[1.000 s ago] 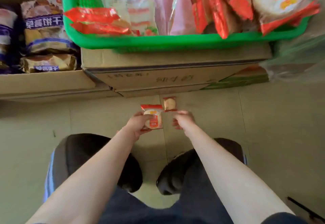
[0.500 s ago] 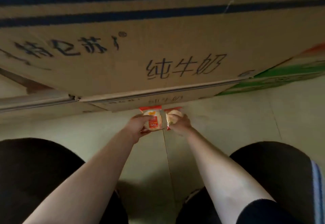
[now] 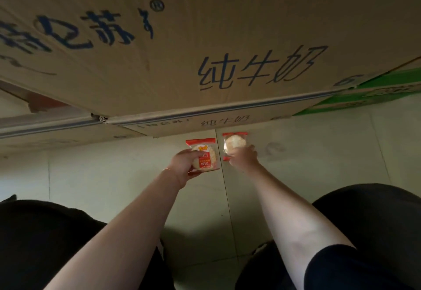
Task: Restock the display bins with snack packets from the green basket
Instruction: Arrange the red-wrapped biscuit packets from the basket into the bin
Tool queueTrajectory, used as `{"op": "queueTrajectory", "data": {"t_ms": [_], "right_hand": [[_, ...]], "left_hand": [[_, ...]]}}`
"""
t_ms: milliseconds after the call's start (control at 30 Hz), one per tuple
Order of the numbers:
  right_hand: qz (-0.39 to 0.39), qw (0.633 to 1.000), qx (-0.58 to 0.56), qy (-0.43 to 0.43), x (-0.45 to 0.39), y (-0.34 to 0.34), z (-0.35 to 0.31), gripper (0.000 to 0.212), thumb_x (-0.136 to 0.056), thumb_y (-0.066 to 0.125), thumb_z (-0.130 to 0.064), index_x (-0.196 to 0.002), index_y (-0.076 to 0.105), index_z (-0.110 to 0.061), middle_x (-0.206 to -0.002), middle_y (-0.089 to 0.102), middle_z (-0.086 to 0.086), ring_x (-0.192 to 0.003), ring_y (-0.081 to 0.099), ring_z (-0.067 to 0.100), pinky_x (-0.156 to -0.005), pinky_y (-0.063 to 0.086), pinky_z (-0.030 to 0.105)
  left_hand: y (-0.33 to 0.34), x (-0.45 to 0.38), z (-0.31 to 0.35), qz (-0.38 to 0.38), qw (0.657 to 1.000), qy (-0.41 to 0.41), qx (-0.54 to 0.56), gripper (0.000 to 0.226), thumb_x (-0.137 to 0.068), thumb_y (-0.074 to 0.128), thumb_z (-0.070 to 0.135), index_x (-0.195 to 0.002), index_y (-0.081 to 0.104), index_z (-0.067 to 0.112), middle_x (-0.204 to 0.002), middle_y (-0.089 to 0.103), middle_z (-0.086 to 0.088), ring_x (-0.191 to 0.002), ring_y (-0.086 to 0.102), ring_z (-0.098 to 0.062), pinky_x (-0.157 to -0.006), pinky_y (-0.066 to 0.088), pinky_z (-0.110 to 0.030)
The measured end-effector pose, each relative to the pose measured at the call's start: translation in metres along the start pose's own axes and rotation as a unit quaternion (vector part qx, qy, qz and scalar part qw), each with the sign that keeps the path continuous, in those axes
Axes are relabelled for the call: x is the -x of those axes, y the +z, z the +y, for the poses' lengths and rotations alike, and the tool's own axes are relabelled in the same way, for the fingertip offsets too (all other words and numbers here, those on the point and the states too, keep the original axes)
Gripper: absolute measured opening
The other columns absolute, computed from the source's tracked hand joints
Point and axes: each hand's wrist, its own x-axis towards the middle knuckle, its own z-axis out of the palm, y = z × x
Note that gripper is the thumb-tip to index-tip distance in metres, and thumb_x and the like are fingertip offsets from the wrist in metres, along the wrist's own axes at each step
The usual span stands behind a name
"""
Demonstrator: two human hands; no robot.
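My left hand (image 3: 183, 166) grips a small red-edged snack packet (image 3: 206, 153) with a round cracker and an orange label facing me. My right hand (image 3: 242, 157) holds a second, similar packet (image 3: 234, 144) with its plain side showing. Both packets are low above the pale tiled floor (image 3: 114, 176), just in front of a stack of cardboard boxes. The two packets sit side by side, a small gap between them. The green basket and the display bins are out of view.
A large brown cardboard box (image 3: 205, 50) with blue printed characters fills the top of the view, close overhead. A green-and-white carton (image 3: 376, 91) lies at the right under it. My dark-trousered knees (image 3: 376, 232) flank both arms.
The view dropped from the green basket to the box fronts near the floor. My right hand picked the second packet off the floor and now lifts it slightly away from the left packet.
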Motion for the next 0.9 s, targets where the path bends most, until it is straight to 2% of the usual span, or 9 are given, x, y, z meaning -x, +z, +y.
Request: {"op": "queueTrajectory", "data": {"t_ms": [133, 233, 300, 433, 533, 633, 767, 833, 900], "right_hand": [[-0.023, 0.996, -0.089, 0.019, 0.001, -0.003, -0.004, 0.030, -0.093, 0.059, -0.018, -0.120, 0.069, -0.012, -0.090, 0.049, -0.003, -0.120, 0.054, 0.028, -0.098, 0.043, 0.029], [-0.013, 0.989, -0.137, 0.043, 0.003, 0.001, -0.011, 0.037, -0.087, 0.070, -0.032, -0.119, 0.070, -0.012, -0.117, 0.061, 0.007, -0.110, 0.061, 0.023, -0.079, 0.045, 0.022], [-0.015, 0.983, -0.175, 0.045, 0.004, 0.003, -0.016, 0.038, -0.085, 0.074, -0.030, -0.118, 0.070, -0.010, -0.119, 0.066, 0.009, -0.103, 0.063, 0.021, -0.075, 0.045, 0.021], [-0.003, 0.963, -0.264, 0.058, 0.033, -0.017, -0.029, 0.025, -0.088, 0.063, -0.021, -0.110, 0.072, -0.011, -0.106, 0.072, 0.006, -0.086, 0.064, 0.019, -0.067, 0.047, 0.024], [0.048, 0.950, -0.306, 0.032, 0.101, -0.055, -0.039, 0.010, -0.088, 0.065, -0.026, -0.082, 0.072, -0.024, -0.082, 0.070, -0.007, -0.071, 0.059, 0.012, -0.062, 0.046, 0.025], [0.076, 0.934, -0.346, 0.040, 0.185, -0.100, -0.051, 0.026, -0.082, 0.073, -0.021, -0.064, 0.055, -0.022, -0.071, 0.065, 0.001, -0.058, 0.060, 0.018, -0.057, 0.052, 0.033], [0.048, 0.916, -0.398, 0.009, 0.295, -0.171, -0.072, 0.021, -0.084, 0.075, -0.010, -0.080, 0.055, -0.012, -0.094, 0.065, 0.009, -0.078, 0.070, 0.026, -0.061, 0.062, 0.039], [0.044, 0.912, -0.408, -0.012, 0.349, -0.208, -0.083, 0.023, -0.083, 0.077, -0.012, -0.097, 0.059, -0.013, -0.104, 0.063, 0.005, -0.087, 0.068, 0.021, -0.061, 0.061, 0.031], [0.023, 0.899, -0.436, -0.023, 0.401, -0.244, -0.093, 0.029, -0.078, 0.080, -0.017, -0.101, 0.063, -0.025, -0.109, 0.065, 0.006, -0.092, 0.069, 0.025, -0.070, 0.062, 0.041]], "left_hand": [[0.000, -0.001, -0.003, 0.003, 1.000, -0.003, -0.002, 0.021, -0.090, 0.066, 0.016, -0.110, 0.060, 0.012, -0.095, 0.069, -0.008, -0.087, 0.065, -0.022, -0.072, 0.056, -0.032], [0.002, -0.002, -0.004, 0.003, 1.000, -0.004, -0.006, 0.019, -0.091, 0.065, 0.017, -0.108, 0.060, 0.012, -0.096, 0.069, -0.009, -0.087, 0.065, -0.022, -0.070, 0.055, -0.031], [0.004, -0.001, -0.003, 0.005, 1.000, -0.002, -0.011, 0.019, -0.091, 0.065, 0.017, -0.109, 0.060, 0.012, -0.100, 0.069, -0.010, -0.090, 0.065, -0.023, -0.070, 0.055, -0.031], [0.004, 0.023, 0.002, 0.007, 1.000, 0.000, -0.012, 0.026, -0.091, 0.065, 0.018, -0.115, 0.060, 0.010, -0.107, 0.069, -0.013, -0.094, 0.064, -0.024, -0.073, 0.055, -0.032], [0.000, 0.081, 0.018, 0.013, 1.000, -0.002, -0.025, 0.027, -0.091, 0.064, 0.016, -0.117, 0.059, 0.009, -0.103, 0.069, -0.011, -0.090, 0.065, -0.023, -0.076, 0.055, -0.034], [-0.010, 0.157, 0.040, 0.024, 0.999, 0.001, -0.024, 0.037, -0.087, 0.068, 0.018, -0.122, 0.056, 0.013, -0.102, 0.071, -0.008, -0.082, 0.068, -0.020, -0.070, 0.057, -0.033], [-0.020, 0.269, 0.075, 0.036, 0.999, 0.018, -0.027, 0.046, -0.079, 0.075, 0.023, -0.120, 0.054, 0.017, -0.097, 0.074, -0.006, -0.090, 0.071, -0.024, -0.092, 0.056, -0.044], [-0.016, 0.328, 0.094, 0.022, 0.999, 0.024, -0.015, 0.028, -0.085, 0.069, 0.017, -0.111, 0.058, 0.013, -0.090, 0.075, -0.007, -0.076, 0.072, -0.023, -0.078, 0.060, -0.039], [-0.009, 0.384, 0.112, 0.017, 0.999, 0.043, -0.022, 0.021, -0.087, 0.064, 0.016, -0.108, 0.060, 0.013, -0.090, 0.074, -0.009, -0.067, 0.071, -0.021, -0.057, 0.057, -0.030]]}}
